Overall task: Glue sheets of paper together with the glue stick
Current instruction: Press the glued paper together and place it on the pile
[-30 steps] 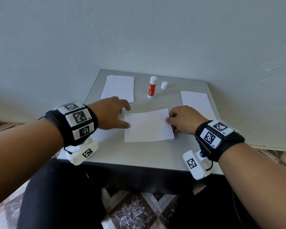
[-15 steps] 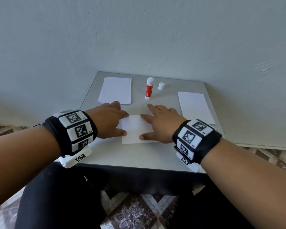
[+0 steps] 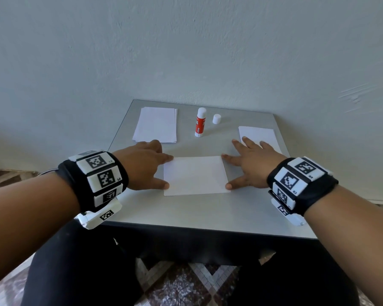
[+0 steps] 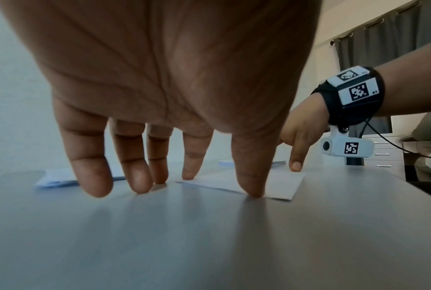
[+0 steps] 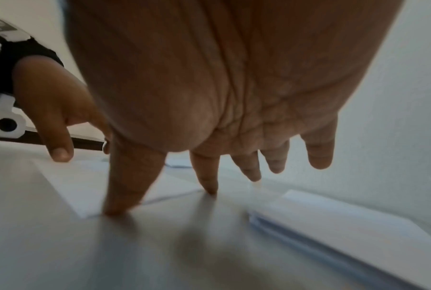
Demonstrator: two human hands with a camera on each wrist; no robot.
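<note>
A white sheet of paper lies flat in the middle of the grey table. My left hand is spread at its left edge, thumb and forefinger tips touching the paper. My right hand is spread at its right edge, its thumb and forefinger tips down at the paper's edge. Both hands hold nothing. The glue stick, red and white, stands upright and uncapped at the back, its white cap beside it to the right.
A stack of white sheets lies at the back left of the table. Another stack lies at the right edge, just beyond my right fingers, seen close in the right wrist view. A wall stands right behind the table.
My right hand slid from the middle of the sheet out to its right edge with fingers spread. The left hand stayed at the left edge.
</note>
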